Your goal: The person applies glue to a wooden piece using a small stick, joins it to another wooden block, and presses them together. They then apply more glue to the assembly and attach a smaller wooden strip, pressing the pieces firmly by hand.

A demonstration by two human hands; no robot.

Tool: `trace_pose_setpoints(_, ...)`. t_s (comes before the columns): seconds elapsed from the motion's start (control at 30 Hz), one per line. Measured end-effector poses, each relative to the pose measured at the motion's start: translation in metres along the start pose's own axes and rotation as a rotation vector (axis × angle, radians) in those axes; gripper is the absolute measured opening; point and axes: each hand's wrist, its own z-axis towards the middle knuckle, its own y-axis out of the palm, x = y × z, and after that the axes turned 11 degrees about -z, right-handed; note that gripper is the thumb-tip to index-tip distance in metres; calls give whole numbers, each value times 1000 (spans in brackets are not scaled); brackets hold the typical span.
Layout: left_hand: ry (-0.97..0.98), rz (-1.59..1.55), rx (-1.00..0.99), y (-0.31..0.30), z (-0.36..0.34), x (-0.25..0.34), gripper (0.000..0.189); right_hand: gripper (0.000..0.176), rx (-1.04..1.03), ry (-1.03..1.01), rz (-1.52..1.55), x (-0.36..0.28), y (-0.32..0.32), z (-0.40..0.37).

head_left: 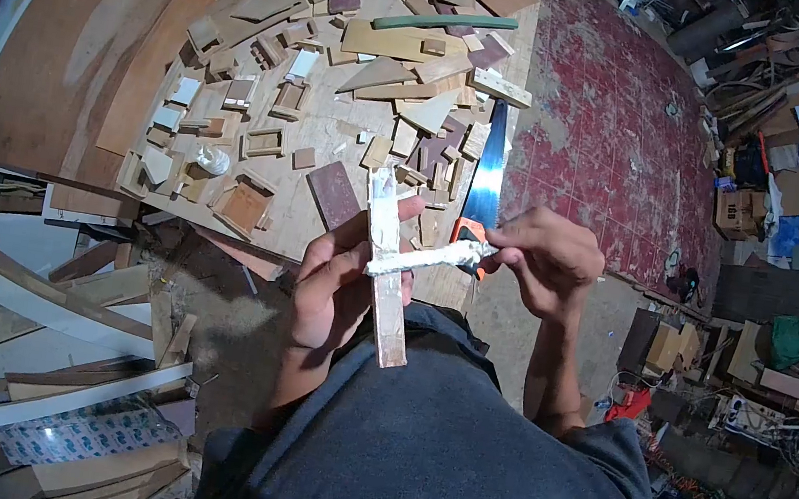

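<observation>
My left hand (333,276) is closed around a narrow wooden strip (389,317), held slanting in front of my chest. The strip's upper part is coated with a white paste. Between the fingertips of my right hand (550,259) is the end of a thin stick smeared with lumpy white paste (434,257). Its other end lies across the wooden strip, touching it near my left thumb. Just beyond my hands, a handsaw (489,165) with an orange and black handle rests on the table; the right hand partly overlaps its handle area.
The wooden worktable (304,166) carries several small box-like wooden pieces (244,204), offcuts and a green strip (444,22). A large brown board (73,45) covers its left side. Scrap wood (69,307) is piled at lower left. Clutter lines the right of the red floor (606,135).
</observation>
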Motion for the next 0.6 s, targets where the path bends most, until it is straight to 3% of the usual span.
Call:
trace_pose_setpoints(0.07, 22, -95, -173, -8, 1, -1, 64, 11, -9, -79, -10, -1, -2, -2)
trace_pose_setpoints(0.2, 28, -99, -172, -9, -1, 1, 64, 14, 30, -195, -31, 2, -4, -6)
trace_pose_setpoints(0.33, 19, -47, -115, -4, -4, 2, 64, 13, 114, -180, -9, -3, -2, -4)
trace_pose_setpoints(0.43, 10, -40, -101, -2, -6, 2, 64, 10, 166, -56, 0, -6, 1, -3)
trace_pose_setpoints(0.5, 24, -30, -121, -1, -6, 2, 64, 10, 77, -123, -82, -8, -1, -1)
trace_pose_setpoints(0.6, 68, 25, 22, 4, -6, 1, 74, 9, 18, -154, -89, -8, 0, -6)
